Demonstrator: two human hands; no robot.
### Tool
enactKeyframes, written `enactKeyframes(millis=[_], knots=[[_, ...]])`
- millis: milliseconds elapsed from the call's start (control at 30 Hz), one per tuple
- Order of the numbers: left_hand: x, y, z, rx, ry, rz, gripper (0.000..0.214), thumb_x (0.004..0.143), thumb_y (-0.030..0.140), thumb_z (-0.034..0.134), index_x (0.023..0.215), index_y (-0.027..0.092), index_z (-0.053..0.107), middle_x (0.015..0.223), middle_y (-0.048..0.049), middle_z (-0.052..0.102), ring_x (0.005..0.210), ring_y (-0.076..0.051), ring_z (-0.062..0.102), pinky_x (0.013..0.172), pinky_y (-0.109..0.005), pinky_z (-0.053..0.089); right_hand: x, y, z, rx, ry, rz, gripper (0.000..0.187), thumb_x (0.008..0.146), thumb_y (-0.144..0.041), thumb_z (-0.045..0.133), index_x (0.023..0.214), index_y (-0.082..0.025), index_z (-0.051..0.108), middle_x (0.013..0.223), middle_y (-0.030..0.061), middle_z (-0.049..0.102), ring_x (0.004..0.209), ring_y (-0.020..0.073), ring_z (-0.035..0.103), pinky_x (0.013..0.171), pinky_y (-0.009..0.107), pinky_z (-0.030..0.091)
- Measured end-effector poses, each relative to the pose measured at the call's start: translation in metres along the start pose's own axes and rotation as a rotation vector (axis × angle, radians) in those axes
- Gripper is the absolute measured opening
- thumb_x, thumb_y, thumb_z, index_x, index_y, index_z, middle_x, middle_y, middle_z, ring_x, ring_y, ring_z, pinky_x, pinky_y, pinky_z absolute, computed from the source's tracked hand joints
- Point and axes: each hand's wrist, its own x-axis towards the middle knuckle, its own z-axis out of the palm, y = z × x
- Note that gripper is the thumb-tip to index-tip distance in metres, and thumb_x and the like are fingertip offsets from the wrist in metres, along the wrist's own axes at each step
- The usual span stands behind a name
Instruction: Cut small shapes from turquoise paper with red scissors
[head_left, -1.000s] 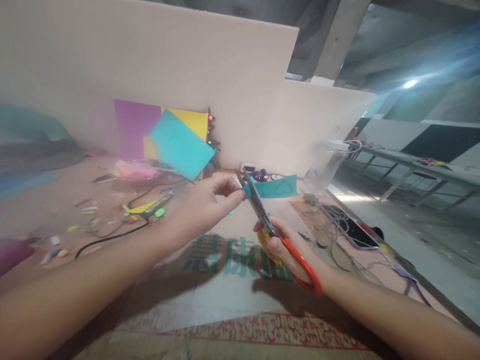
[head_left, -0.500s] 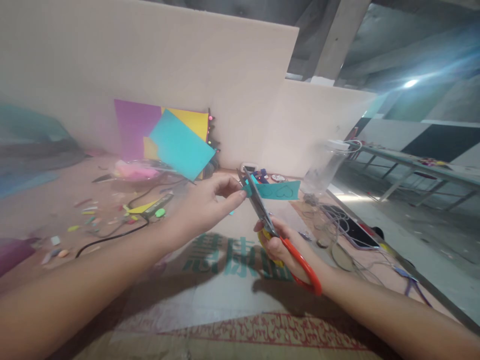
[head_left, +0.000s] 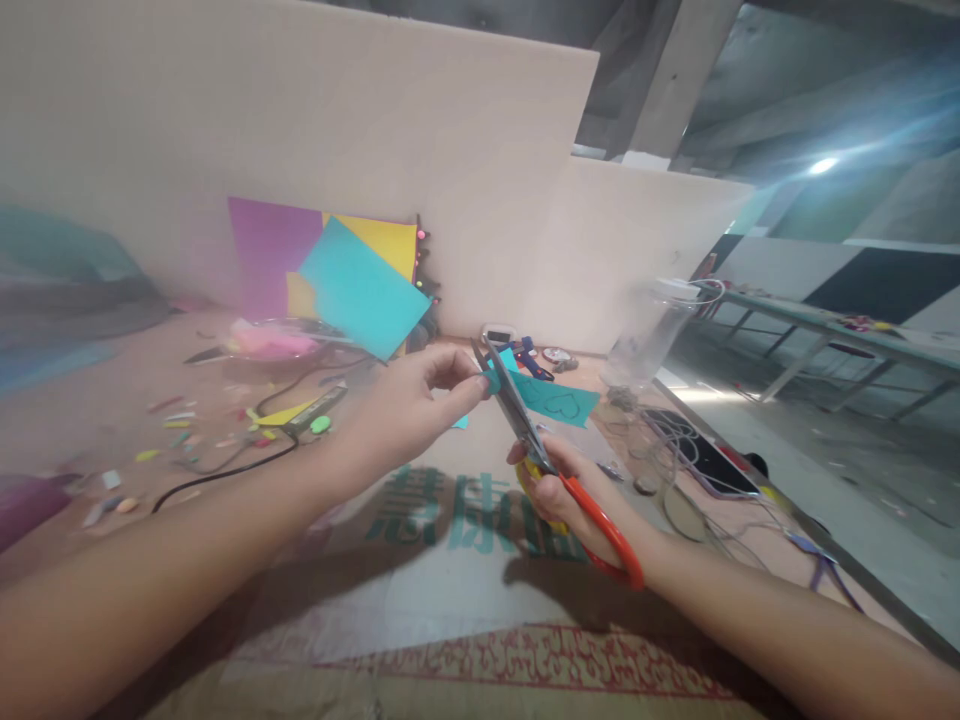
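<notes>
Above the middle of the cluttered pinkish surface (head_left: 120, 400), the left hand (head_left: 416, 410) pinches one end of a narrow strip of turquoise paper (head_left: 581, 407) between closed thumb and fingertips. The right hand (head_left: 566, 480) is wrapped around scissors with steel blades and red and yellow handles (head_left: 523, 418); the blades stand slightly apart at the tips, crossing the strip just beside the pinch. Beyond them, the strip's free end slopes downward, a dark-outlined heart drawn on it.

The likeliest trouble is a nipped fingertip, because the left thumb sits so near the blades. The unsupported end could also twist or fold between the blades, pulling a cut across the heart's outline, and so small a pinch might slip. Anything dropped could land among the tangled pale cords (head_left: 679, 470) near the surface's right edge, beside a black-screened phone (head_left: 712, 462).
</notes>
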Motion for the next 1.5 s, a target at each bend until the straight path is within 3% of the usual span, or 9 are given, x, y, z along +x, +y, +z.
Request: enactKeyframes(millis=[267, 533, 833, 1133, 1500], knots=[[0.003, -0.002, -0.005, 0.017, -0.054, -0.055, 0.026, 0.093, 0.042, 0.062, 0.082, 0.019, 0.063, 0.086, -0.0022, 0.072, 0.08, -0.018, 0.067, 0.072, -0.03, 0.051, 0.0, -0.007, 0.0, -0.101, 0.036, -0.013, 0.065, 0.083, -0.084, 0.057, 0.105, -0.023, 0.057, 0.081, -0.0023, 0.042, 0.061, 0.0131, 0.039, 0.053, 0.027, 0.035], [0.003, 0.001, -0.008, 0.06, -0.032, -0.086, 0.025, 0.093, 0.043, 0.063, 0.083, 0.021, 0.065, 0.082, 0.0001, 0.072, 0.077, -0.017, 0.066, 0.067, -0.029, 0.047, 0.001, -0.006, -0.001, -0.056, -0.015, 0.009, 0.064, 0.085, -0.081, 0.058, 0.107, -0.021, 0.054, 0.076, -0.0051, 0.038, 0.058, 0.0106, 0.032, 0.052, 0.026, 0.027], [0.004, -0.005, -0.006, -0.023, -0.063, -0.104, 0.028, 0.094, 0.046, 0.062, 0.083, 0.02, 0.064, 0.089, -0.0027, 0.073, 0.083, -0.019, 0.067, 0.072, -0.032, 0.048, 0.0, -0.005, 0.0, -0.079, 0.018, -0.023, 0.067, 0.084, -0.084, 0.057, 0.107, -0.021, 0.056, 0.079, -0.0035, 0.041, 0.059, 0.0111, 0.035, 0.052, 0.025, 0.03], [0.002, 0.008, 0.002, -0.095, -0.1, -0.031, 0.023, 0.088, 0.034, 0.061, 0.071, 0.018, 0.061, 0.078, -0.0016, 0.063, 0.076, -0.017, 0.059, 0.071, -0.031, 0.046, 0.0, -0.01, 0.001, -0.075, -0.032, -0.042, 0.068, 0.086, -0.085, 0.052, 0.114, -0.022, 0.055, 0.084, -0.0005, 0.043, 0.066, 0.0139, 0.037, 0.055, 0.026, 0.036], [0.002, 0.008, 0.005, -0.128, -0.115, -0.072, 0.022, 0.088, 0.034, 0.06, 0.073, 0.019, 0.06, 0.078, -0.0009, 0.062, 0.078, -0.017, 0.057, 0.075, -0.032, 0.044, -0.002, -0.006, 0.0, -0.031, -0.038, -0.027, 0.066, 0.086, -0.083, 0.055, 0.113, -0.022, 0.054, 0.082, -0.0028, 0.041, 0.063, 0.0119, 0.035, 0.056, 0.026, 0.032]])
